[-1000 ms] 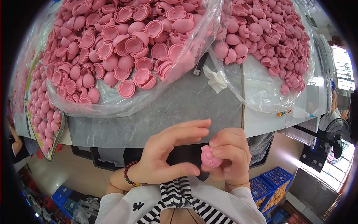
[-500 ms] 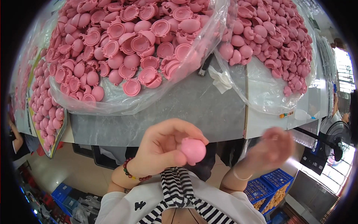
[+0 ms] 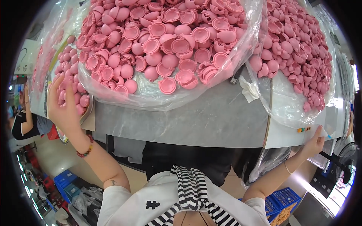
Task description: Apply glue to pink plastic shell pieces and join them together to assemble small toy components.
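Note:
My left hand (image 3: 65,107) reaches to the far left, its fingers spread over a heap of closed pink plastic balls (image 3: 73,67) in a tray. The fingertips are among the balls; none is plainly gripped. My right hand (image 3: 313,145) is at the right end of the table, thumb and fingers pinched on a small whitish squeeze bottle (image 3: 324,132) with a blue tip. The hand partly hides this bottle. Ahead of me, a big pile of pink half-shells (image 3: 171,45) lies on a clear plastic bag (image 3: 147,103).
Another heap of smaller pink parts (image 3: 298,49) lies on plastic at the right. Near it are a crumpled white tissue (image 3: 249,90) and a small orange item (image 3: 303,129). A black fan (image 3: 345,162) stands at the right edge; blue crates (image 3: 281,201) sit below. Another person (image 3: 26,116) is at far left.
My left hand has moved from in front of my chest, where it held a pink ball, to the heap at left. My right hand has reached rightward to the bottle. The view has shifted left.

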The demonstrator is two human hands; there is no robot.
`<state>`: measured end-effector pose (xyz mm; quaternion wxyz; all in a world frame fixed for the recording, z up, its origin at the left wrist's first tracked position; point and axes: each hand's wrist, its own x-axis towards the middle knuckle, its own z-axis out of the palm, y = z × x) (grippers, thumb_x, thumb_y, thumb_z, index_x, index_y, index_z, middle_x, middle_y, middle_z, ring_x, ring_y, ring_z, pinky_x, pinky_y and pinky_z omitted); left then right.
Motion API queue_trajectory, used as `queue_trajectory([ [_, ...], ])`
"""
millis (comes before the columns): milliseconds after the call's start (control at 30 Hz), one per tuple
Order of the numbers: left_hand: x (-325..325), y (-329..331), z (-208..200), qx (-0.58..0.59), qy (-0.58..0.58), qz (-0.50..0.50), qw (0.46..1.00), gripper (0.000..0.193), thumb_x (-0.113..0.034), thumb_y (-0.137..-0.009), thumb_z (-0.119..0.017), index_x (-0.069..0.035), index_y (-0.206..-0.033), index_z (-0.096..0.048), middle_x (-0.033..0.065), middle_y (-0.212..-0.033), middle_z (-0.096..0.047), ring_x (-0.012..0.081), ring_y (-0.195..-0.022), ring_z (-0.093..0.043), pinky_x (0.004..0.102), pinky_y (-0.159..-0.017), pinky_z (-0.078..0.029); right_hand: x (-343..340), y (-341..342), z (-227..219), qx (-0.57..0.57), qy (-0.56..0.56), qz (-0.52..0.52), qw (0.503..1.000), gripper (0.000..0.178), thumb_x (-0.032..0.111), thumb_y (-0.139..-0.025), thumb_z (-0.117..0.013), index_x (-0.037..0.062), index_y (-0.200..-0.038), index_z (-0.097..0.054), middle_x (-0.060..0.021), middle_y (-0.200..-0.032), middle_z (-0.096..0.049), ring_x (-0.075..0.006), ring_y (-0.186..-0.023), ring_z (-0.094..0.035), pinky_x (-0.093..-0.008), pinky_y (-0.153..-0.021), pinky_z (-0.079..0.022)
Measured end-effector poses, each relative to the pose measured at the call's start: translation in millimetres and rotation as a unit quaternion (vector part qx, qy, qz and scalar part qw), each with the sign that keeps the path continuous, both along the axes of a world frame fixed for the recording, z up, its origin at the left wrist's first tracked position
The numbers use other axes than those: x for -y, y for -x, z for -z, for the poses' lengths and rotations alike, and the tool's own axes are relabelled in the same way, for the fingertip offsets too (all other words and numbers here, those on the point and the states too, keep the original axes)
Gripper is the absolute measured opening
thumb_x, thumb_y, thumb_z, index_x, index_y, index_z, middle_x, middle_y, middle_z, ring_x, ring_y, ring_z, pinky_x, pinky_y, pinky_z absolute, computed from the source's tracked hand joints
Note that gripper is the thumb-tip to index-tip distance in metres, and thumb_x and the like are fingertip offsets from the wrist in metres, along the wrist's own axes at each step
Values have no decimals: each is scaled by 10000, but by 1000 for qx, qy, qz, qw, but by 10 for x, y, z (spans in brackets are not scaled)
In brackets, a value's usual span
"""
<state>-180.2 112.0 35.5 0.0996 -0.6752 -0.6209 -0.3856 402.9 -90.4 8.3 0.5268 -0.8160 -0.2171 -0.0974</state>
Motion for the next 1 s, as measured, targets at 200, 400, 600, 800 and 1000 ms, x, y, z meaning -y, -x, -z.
queue_trajectory([
  [200,378,-1308,-82,-51,74,342,935,241,-61,-643,-679,-44,-873,-608,60,-857,-612,241,-794,-561,326,-730,-438,-249,1022,-206,122,-96,-126,980,241,91,-838,-553,-99,-980,-512,-166,-980,-586,-207,-873,-574,-295,-780,-482],
  [400,369,-1366,1,15,189,328,925,284,-45,-660,-659,-54,-936,-593,58,-797,-597,232,-732,-535,327,-690,-427,-118,1379,-184,82,-70,-241,964,342,199,-812,-598,-90,-973,-510,-172,-944,-596,-195,-842,-573,-269,-740,-458],
  [600,432,-1391,47,130,256,257,923,234,-25,-672,-652,-38,-900,-601,74,-776,-594,204,-700,-536,301,-633,-430,-2,1503,-97,28,-94,-293,951,441,316,-776,-626,-55,-991,-526,-160,-888,-601,-174,-748,-565,-226,-624,-453],
  [800,397,-1358,143,102,144,289,941,154,-22,-735,-631,8,-882,-595,94,-783,-598,155,-595,-565,256,-560,-453,-38,1661,-74,17,-100,-299,949,573,427,-788,-591,-70,-1052,-486,-153,-759,-609,-181,-733,-572,-239,-636,-429],
  [1000,866,-1533,67,667,289,476,495,196,-11,-735,-657,59,-877,-543,263,-894,-585,188,-660,-610,275,-603,-513,-46,2111,-129,-217,-200,-418,859,570,427,-701,-694,21,-981,-407,-51,-566,-498,-117,-542,-486,-195,-510,-341],
])
